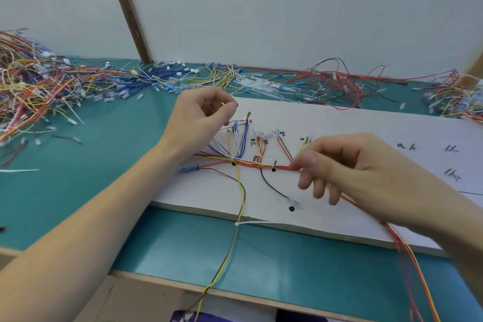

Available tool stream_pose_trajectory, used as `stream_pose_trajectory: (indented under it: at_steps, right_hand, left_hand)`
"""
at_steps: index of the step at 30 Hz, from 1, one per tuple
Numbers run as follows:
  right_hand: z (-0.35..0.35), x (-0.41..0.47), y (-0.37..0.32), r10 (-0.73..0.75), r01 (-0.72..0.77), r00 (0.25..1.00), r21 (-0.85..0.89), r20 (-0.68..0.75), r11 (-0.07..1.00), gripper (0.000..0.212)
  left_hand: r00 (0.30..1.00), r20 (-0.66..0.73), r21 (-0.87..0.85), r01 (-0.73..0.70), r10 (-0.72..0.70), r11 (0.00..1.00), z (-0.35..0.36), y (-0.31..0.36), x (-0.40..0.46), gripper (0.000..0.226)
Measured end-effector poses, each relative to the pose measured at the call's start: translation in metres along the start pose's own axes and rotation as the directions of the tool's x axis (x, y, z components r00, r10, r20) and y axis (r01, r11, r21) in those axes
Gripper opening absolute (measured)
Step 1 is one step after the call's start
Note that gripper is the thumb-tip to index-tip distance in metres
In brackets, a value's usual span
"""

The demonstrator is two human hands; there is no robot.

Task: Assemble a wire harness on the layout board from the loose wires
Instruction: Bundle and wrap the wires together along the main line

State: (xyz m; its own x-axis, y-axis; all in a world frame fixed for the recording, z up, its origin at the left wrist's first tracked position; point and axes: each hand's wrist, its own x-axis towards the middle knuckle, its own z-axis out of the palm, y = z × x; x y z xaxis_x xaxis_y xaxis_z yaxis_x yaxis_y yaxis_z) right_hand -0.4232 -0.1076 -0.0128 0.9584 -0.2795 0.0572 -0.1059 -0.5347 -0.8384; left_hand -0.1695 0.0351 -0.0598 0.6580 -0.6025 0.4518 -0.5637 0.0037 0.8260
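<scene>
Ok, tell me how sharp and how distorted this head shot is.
Head view: wide-angle bending shows in the brown post and the bench edge; the right hand and its fingers are motion-blurred; the wire pile at left is soft; light is even, no glare on the board.

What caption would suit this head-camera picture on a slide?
Right hand pinches the red bundle on the board; left hand pinches a thin wire above it.

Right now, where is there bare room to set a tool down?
Bare mat between the left wire pile and the board, and the board's right end. Crowded: the mat's back edge and the harness under both hands.
</scene>
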Motion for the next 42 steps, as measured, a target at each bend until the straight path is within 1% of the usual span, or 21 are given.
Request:
stream_pose_trajectory:
  at_steps: [2,3,5,7,9,13,16,19,22,24,26,27,28,30,32,34,35,37,38,40,42]
  right_hand:
    - [0.029,-0.012,-0.007,-0.062,0.066,0.997,-0.141,0.034,0.988,0.044]
    - [0.044,-0.016,-0.009,-0.089,0.098,0.995,-0.258,0.049,0.961,0.05]
    - [0.073,-0.019,-0.014,-0.094,0.15,0.985,-0.452,0.144,0.88,0.058]
    - [0.095,-0.019,-0.017,-0.059,0.172,0.975,-0.561,0.215,0.81,0.05]
    - [0.11,-0.017,-0.02,-0.056,0.186,0.973,-0.61,0.226,0.77,0.041]
    - [0.123,-0.017,-0.024,-0.065,0.194,0.973,-0.637,0.221,0.746,0.039]
    - [0.125,-0.017,-0.025,-0.04,0.153,0.98,-0.604,0.197,0.782,0.042]
    - [0.121,-0.019,-0.023,-0.017,0.137,0.976,-0.555,0.216,0.821,0.057]
    - [0.105,-0.022,-0.02,-0.058,0.155,0.977,-0.497,0.204,0.854,0.074]
    - [0.087,-0.025,-0.02,-0.096,0.157,0.979,-0.359,0.181,0.92,0.082]
    - [0.064,-0.028,-0.014,-0.125,0.15,0.984,-0.222,0.124,0.963,0.085]
    - [0.052,-0.029,-0.01,-0.129,0.139,0.989,-0.178,0.069,0.974,0.084]
    - [0.039,-0.03,-0.005,-0.112,0.111,0.994,-0.123,-0.006,0.986,0.08]
    - [0.01,-0.028,0.009,-0.04,0.045,0.978,0.02,-0.206,0.999,0.062]
    - [-0.023,-0.024,0.031,0.018,0.009,0.902,0.061,-0.431,0.998,0.05]
    - [-0.059,-0.022,0.059,0.071,-0.036,0.775,0.069,-0.628,0.997,0.042]
    - [-0.077,-0.022,0.075,0.09,-0.069,0.709,0.058,-0.7,0.996,0.037]
    - [-0.109,-0.026,0.106,0.123,-0.161,0.61,0.029,-0.783,0.987,0.03]
    - [-0.121,-0.028,0.118,0.142,-0.201,0.578,0.028,-0.804,0.979,0.029]
    - [-0.134,-0.031,0.136,0.173,-0.263,0.545,0.029,-0.821,0.964,0.029]
    - [-0.139,-0.031,0.149,0.209,-0.287,0.543,0.054,-0.813,0.956,0.029]
  left_hand:
    - [1.0,-0.015,0.009,-0.023,0.023,1.0,0.003,-0.001,-0.002,0.01]
    - [0.999,-0.011,0.025,-0.036,0.036,0.999,0.004,-0.002,-0.004,0.011]
    - [0.997,0.019,0.079,-0.07,0.069,0.994,0.005,-0.006,-0.006,0.009]
    - [0.994,0.047,0.128,-0.108,0.102,0.986,0.005,-0.009,-0.008,0.007]
    - [0.99,0.064,0.153,-0.133,0.125,0.979,0.005,-0.011,-0.009,0.007]
    - [0.987,0.081,0.197,-0.155,0.142,0.968,0.008,-0.014,-0.009,0.008]
    - [0.986,0.08,0.212,-0.159,0.145,0.964,0.007,-0.017,-0.008,0.007]
    - [0.986,0.089,0.231,-0.161,0.144,0.96,0.007,-0.019,-0.008,0.01]
    - [0.985,0.094,0.245,-0.166,0.147,0.955,0.007,-0.021,-0.007,0.011]
    - [0.985,0.092,0.249,-0.165,0.146,0.954,0.007,-0.023,-0.006,0.01]
    - [0.985,0.094,0.25,-0.164,0.145,0.954,0.007,-0.023,-0.006,0.009]
    - [0.985,0.098,0.25,-0.165,0.145,0.954,0.007,-0.023,-0.007,0.009]
    - [0.984,0.101,0.251,-0.167,0.145,0.954,0.007,-0.022,-0.007,0.01]
    - [0.985,0.102,0.252,-0.164,0.143,0.954,0.007,-0.022,-0.008,0.008]
    - [0.987,0.084,0.24,-0.154,0.137,0.958,0.008,-0.021,-0.008,0.007]
    - [0.989,0.05,0.218,-0.146,0.138,0.965,0.008,-0.019,-0.008,0.007]
    - [0.989,0.023,0.206,-0.146,0.144,0.968,0.009,-0.018,-0.008,0.008]
    - [0.987,-0.063,0.195,-0.133,0.147,0.972,0.007,-0.015,-0.007,0.007]
    - [0.984,-0.115,0.183,-0.115,0.138,0.976,0.006,-0.014,-0.006,0.007]
    - [0.977,-0.197,0.093,-0.064,0.082,0.994,0.003,-0.013,-0.003,0.009]
    - [0.976,-0.214,0.005,-0.026,0.027,1.0,0.002,-0.012,-0.001,0.012]
